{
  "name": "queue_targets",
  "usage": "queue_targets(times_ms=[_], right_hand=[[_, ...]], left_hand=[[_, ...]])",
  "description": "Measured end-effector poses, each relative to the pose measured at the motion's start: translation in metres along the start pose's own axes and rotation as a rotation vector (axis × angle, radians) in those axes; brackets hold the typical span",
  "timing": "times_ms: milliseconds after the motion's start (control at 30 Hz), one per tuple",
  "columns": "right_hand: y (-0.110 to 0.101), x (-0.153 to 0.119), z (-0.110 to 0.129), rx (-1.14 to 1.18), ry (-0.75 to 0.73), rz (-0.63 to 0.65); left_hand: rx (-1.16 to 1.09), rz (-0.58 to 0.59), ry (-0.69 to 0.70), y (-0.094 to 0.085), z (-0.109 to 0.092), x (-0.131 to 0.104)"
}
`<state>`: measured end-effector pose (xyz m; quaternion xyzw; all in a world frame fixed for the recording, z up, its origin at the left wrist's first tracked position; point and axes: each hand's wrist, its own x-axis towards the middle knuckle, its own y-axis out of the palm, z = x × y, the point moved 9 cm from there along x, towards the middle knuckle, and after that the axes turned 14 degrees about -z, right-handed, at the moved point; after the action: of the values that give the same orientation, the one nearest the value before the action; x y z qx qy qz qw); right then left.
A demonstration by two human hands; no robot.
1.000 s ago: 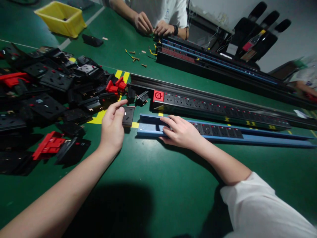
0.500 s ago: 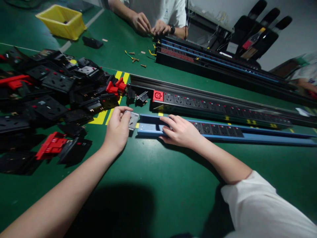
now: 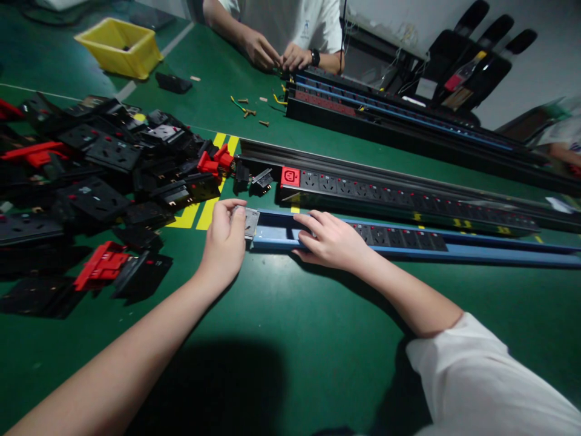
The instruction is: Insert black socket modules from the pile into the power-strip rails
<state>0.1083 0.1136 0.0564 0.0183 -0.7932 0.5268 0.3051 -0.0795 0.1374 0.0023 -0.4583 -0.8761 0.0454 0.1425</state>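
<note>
My left hand (image 3: pixel 226 239) pinches a socket module (image 3: pixel 251 223), its face looking grey in the light, at the open left end of a blue metal rail (image 3: pixel 272 244). The module meets the rail end; how far it sits inside I cannot tell. My right hand (image 3: pixel 333 239) grips across the rail, thumb at the near side and fingers over the channel. Beneath and right of that hand, a row of black socket modules (image 3: pixel 394 237) fills part of the rail. What lies directly under the palm is hidden.
Left lies a heap of black socket modules (image 3: pixel 97 200) with red ones (image 3: pixel 102 266) among them. Behind the blue rail runs a black rail (image 3: pixel 363 197) with sockets. Further back are a yellow bin (image 3: pixel 120 51), screws (image 3: pixel 249 113), more rails (image 3: pixel 385 130) and a co-worker's hands (image 3: pixel 281 56).
My left hand has moved slightly right, bringing the socket module up to the blue rail's end. My right hand has stayed in place on the rail.
</note>
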Motion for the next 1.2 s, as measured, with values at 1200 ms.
queue_targets(times_ms=[1200], right_hand=[[0.002,0.000,-0.001,0.082,0.046,0.021]], left_hand=[[0.277,0.224,0.180,0.016,-0.006,-0.009]])
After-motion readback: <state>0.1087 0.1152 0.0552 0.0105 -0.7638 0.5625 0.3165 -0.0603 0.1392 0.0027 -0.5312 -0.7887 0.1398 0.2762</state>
